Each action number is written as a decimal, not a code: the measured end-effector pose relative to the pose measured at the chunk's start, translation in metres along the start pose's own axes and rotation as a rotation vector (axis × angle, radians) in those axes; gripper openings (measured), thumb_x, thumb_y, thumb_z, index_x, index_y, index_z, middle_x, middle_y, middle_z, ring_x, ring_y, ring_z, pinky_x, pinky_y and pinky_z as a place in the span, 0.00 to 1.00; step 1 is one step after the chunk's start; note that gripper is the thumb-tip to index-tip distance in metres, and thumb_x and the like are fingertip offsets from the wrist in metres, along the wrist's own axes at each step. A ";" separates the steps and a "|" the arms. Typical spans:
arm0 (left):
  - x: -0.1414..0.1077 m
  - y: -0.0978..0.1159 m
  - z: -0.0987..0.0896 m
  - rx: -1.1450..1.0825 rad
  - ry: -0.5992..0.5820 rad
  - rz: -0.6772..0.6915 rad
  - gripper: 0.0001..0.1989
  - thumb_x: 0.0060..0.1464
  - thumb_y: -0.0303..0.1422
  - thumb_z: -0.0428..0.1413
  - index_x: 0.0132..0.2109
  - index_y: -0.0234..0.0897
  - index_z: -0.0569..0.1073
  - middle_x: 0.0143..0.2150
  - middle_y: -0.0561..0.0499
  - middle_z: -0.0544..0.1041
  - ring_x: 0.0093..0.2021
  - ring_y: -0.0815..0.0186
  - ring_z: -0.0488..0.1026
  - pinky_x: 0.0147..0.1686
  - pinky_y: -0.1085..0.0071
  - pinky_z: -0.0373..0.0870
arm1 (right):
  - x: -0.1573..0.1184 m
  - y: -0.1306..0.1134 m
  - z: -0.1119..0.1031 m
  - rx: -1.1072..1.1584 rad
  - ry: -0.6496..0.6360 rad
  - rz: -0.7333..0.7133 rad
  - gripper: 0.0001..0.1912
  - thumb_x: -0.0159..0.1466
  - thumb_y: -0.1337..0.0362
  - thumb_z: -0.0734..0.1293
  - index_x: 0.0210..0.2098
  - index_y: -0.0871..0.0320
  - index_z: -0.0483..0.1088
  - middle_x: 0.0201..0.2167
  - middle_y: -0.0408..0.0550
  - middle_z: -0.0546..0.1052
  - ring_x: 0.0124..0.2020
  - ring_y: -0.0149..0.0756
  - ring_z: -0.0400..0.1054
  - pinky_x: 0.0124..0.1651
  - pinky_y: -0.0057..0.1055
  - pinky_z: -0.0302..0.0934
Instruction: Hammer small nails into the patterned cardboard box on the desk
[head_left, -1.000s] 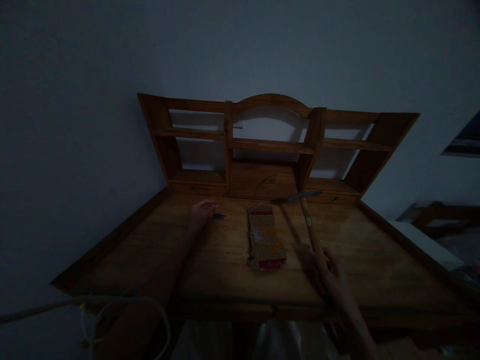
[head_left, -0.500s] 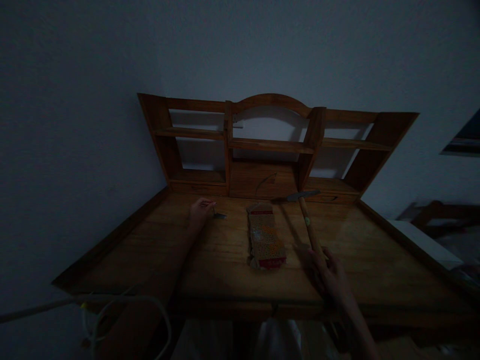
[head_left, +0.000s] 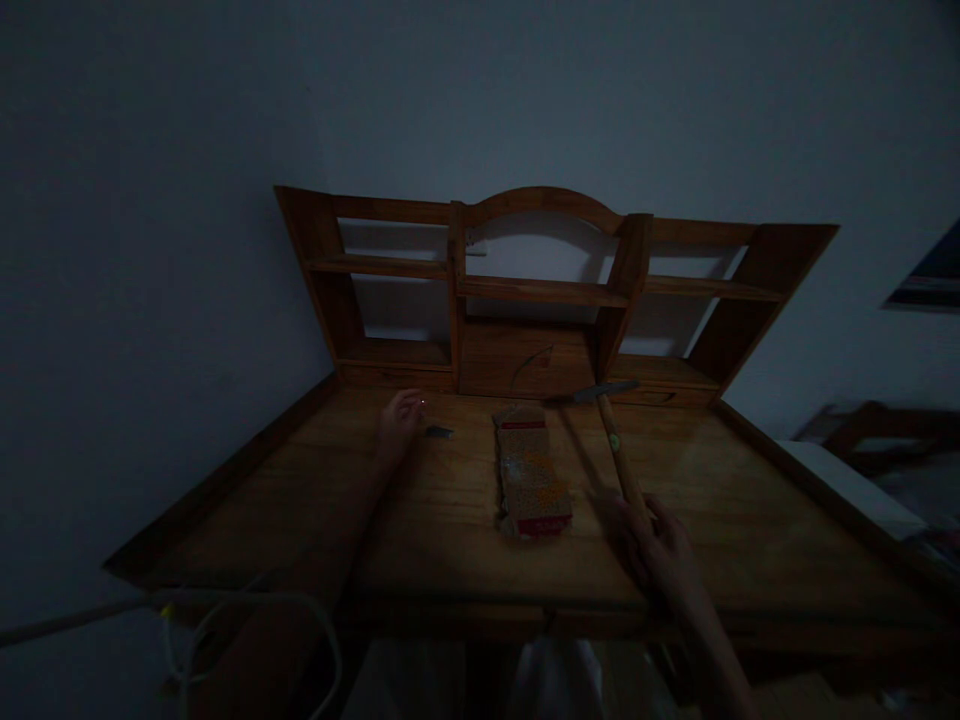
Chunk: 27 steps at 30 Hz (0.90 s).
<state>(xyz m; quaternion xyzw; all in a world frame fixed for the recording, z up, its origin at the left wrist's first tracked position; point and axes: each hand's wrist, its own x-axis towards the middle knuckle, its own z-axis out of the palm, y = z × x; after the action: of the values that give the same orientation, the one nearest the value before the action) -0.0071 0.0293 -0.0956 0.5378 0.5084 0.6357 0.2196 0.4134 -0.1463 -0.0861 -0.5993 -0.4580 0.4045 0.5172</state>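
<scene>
Head view shows a slight change at the left hand (head_left: 397, 425): it has drawn a little left of the small dark piece (head_left: 439, 432) on the wooden desk (head_left: 450, 540), and the thin upright line that ran from its fingertips toward that piece no longer shows. The dark piece therefore seems to lie free of the fingers, near them and just to their right. The left fingers are curled in, thumb side to the right; a tiny bright spot shows at their tips, but in such dim light I cannot tell whether they grip anything. The right hand (head_left: 666, 555) is closed around the near end of the handle of a hammer (head_left: 625, 468), its forearm coming in from the near right. The handle slants away, far and slightly left, with the metal head at the far end, set crosswise in front of the shelf unit (head_left: 540, 291). A shadow left of the handle suggests that the head is held above the desktop. Between the hands, a torn-edged piece of cardboard (head_left: 529, 470) with red bands at both ends lies flat, apart from both; it and the hammer have barely moved. The left forearm reaches in from the near left, beyond a pale looped cable (head_left: 281, 599).
</scene>
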 end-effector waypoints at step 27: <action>0.002 -0.013 -0.007 0.196 0.064 0.003 0.15 0.44 0.41 0.62 0.36 0.35 0.77 0.33 0.46 0.80 0.34 0.61 0.78 0.37 0.67 0.74 | -0.004 -0.013 0.005 -0.053 0.097 -0.037 0.31 0.49 0.40 0.70 0.40 0.60 0.70 0.25 0.48 0.75 0.26 0.37 0.70 0.22 0.25 0.60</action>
<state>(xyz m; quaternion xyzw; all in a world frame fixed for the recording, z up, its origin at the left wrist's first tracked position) -0.0178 0.0330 -0.1060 0.5370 0.5740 0.6000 0.1486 0.4055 -0.1482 -0.0739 -0.6231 -0.4541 0.3530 0.5301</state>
